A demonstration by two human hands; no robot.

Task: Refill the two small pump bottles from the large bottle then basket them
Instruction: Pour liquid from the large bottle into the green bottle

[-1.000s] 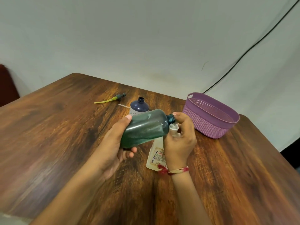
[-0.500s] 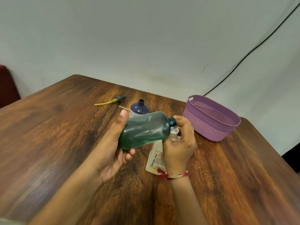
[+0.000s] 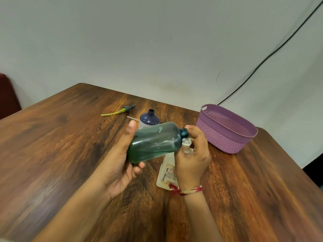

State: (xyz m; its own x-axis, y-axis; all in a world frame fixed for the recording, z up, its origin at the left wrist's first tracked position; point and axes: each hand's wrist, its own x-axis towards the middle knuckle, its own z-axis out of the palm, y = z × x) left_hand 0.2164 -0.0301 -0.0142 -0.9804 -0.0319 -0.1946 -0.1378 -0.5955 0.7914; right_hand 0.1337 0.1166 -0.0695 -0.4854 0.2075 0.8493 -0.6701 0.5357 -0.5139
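Green bottle (image 3: pixel 153 142), gripped in left hand (image 3: pixel 120 165), tipped over white bottle (image 3: pixel 167 173); right hand (image 3: pixel 192 158) clasps its neck (I'd tilt slowly).

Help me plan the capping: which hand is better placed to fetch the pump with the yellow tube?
Left, probably. The pump lies back-left, beyond the left hand; the right hand grips the white bottle and would have to cross the green bottle.

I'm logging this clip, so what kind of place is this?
Probably a plain indoor room, home or office: a wood-grain table against a bare pale wall, a black cable running down it, a purple basket.
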